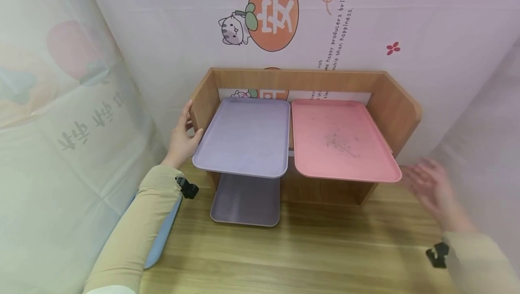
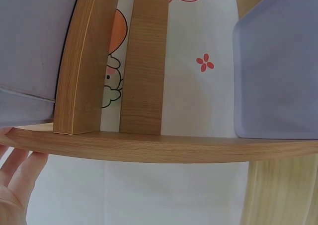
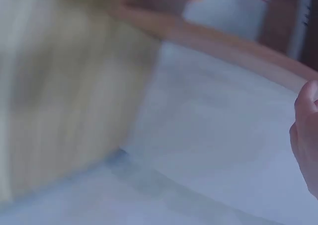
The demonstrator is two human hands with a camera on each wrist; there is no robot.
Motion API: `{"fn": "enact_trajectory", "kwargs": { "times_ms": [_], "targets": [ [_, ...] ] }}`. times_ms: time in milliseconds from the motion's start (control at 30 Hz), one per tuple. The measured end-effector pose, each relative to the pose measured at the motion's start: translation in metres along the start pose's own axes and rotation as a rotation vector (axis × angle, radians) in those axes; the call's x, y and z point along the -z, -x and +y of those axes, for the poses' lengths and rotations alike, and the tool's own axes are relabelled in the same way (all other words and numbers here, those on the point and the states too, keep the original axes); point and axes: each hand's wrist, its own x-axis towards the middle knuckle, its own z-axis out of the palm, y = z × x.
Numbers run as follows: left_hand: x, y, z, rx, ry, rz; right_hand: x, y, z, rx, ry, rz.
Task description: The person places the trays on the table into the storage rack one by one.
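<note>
left hand (image 1: 180, 138) flat on shelf (image 1: 201, 100) side | right hand (image 1: 430, 190) spread, empty | trays: 2 purple, 1 pink (image 1: 343, 140)

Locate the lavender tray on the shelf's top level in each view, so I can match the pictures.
Head: lavender tray at centre left, beside the pink tray, left hand at its left edge.
Left wrist: fills the right side.
Right wrist: too blurred to tell.
Shared landmark: the wooden shelf.
</note>
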Motion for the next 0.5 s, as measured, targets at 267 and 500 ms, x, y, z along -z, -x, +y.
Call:
{"fn": "enact_trajectory", "kwargs": {
  "times_ms": [267, 500],
  "targets": [
    [0.001, 0.001, 0.0, 0.006, -0.001, 0.002, -0.061, -0.041, -0.032, 0.171, 0.516, 0.098],
    [0.001, 0.001, 0.002, 0.017, -0.01, 0.002, -0.083, -0.058, -0.037, 0.118, 1.107, 0.231]
  ]
}}
